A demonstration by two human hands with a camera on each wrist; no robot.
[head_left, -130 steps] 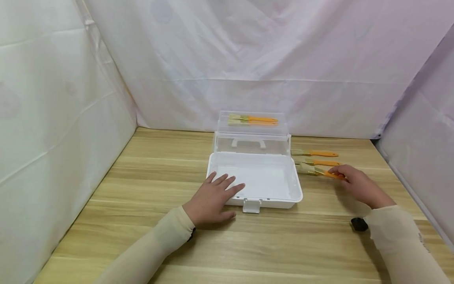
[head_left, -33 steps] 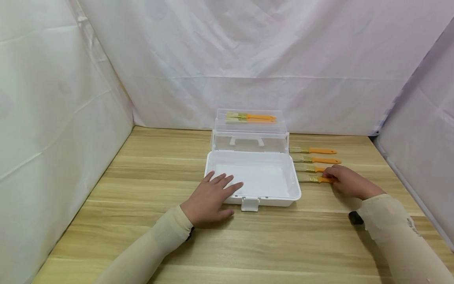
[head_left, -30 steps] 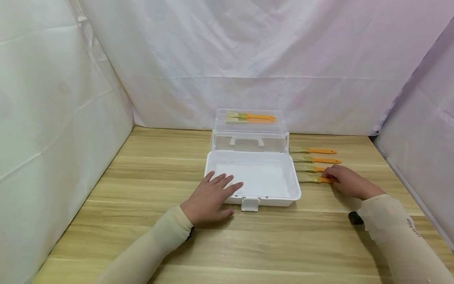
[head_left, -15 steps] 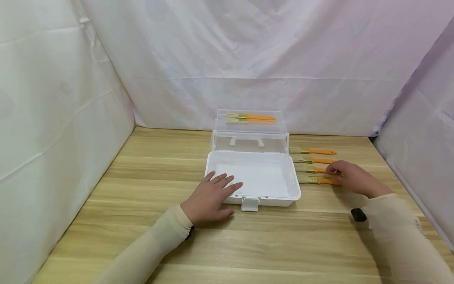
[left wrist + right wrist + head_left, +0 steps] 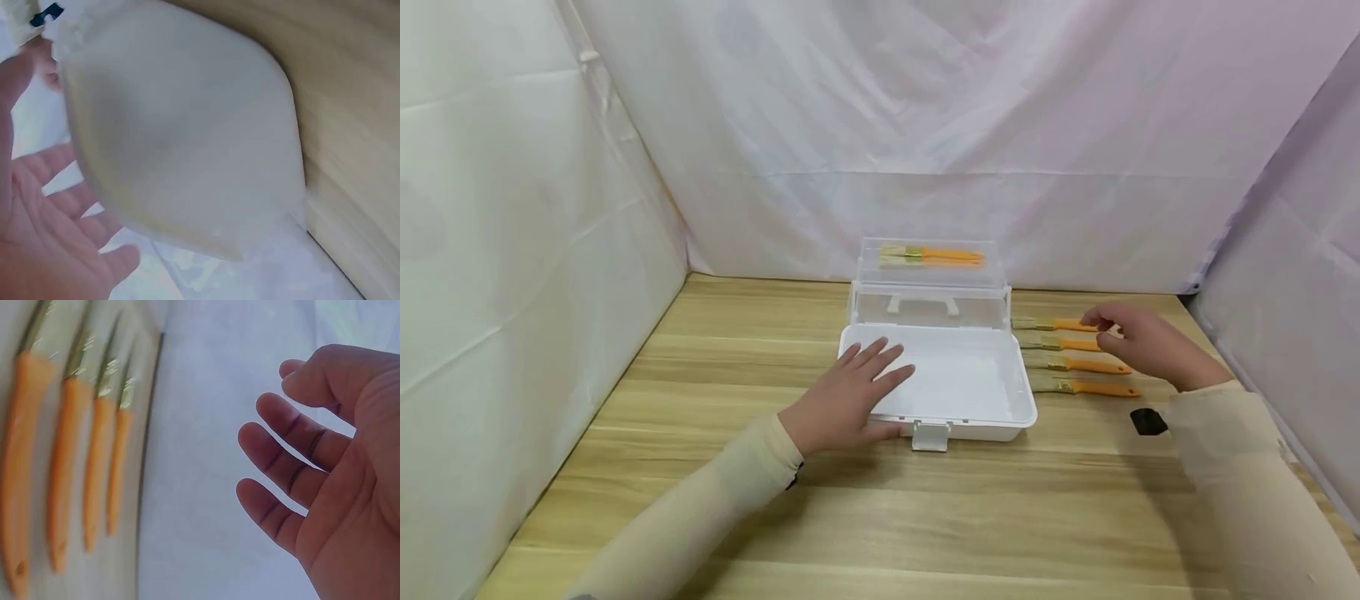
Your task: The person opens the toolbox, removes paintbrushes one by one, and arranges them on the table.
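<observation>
A white plastic box lies with its clear lid tipped back. My left hand spreads straight fingers over its front left corner; the left wrist view shows the palm beside the box's blurred white wall. To the box's right, several paintbrushes with orange handles lie in a row, bristles toward the box, among them the front paintbrush and the back paintbrush. My right hand hovers over the handles of the back ones, fingers loosely bent and holding nothing; its palm is bare.
Two more paintbrushes rest on the lid at the back. A latch hangs from the box's front edge. White cloth walls in the wooden table at the back and both sides.
My right hand laid the front paintbrush down beside the others, let go of it, and moved up toward the back of the row. My left hand has risen slightly at the box corner.
</observation>
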